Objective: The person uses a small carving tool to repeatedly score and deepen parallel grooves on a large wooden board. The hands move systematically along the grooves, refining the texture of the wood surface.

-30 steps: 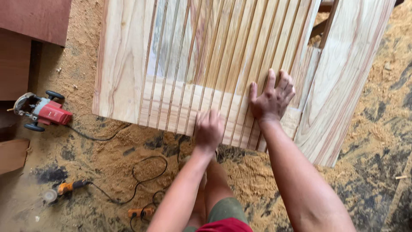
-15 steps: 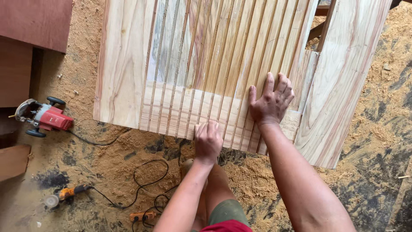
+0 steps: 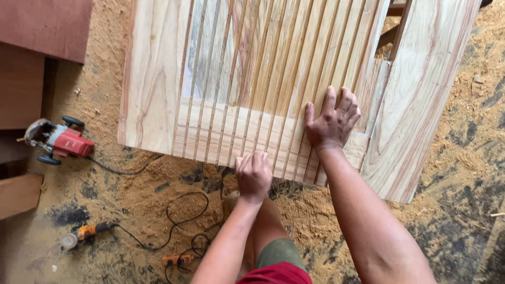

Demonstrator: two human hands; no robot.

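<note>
One large pale wooden panel with narrow vertical slats (image 3: 252, 79) lies over the sawdust-covered floor (image 3: 457, 158), filling the upper frame. My right hand (image 3: 332, 122) rests flat on its lower right slats, fingers spread, gripping nothing. My left hand (image 3: 253, 176) curls loosely at the panel's bottom edge, fingertips touching it. Left of the panel sits a red handheld power router (image 3: 57, 141); below it, a small orange corded tool (image 3: 90, 230).

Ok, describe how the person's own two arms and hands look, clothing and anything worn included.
Both arms are bare from above the elbow down: no sleeves, gloves, watch or rings show. The left hand and the right hand are uncovered, with short nails. Below them show olive-green shorts and a strip of red cloth.
</note>
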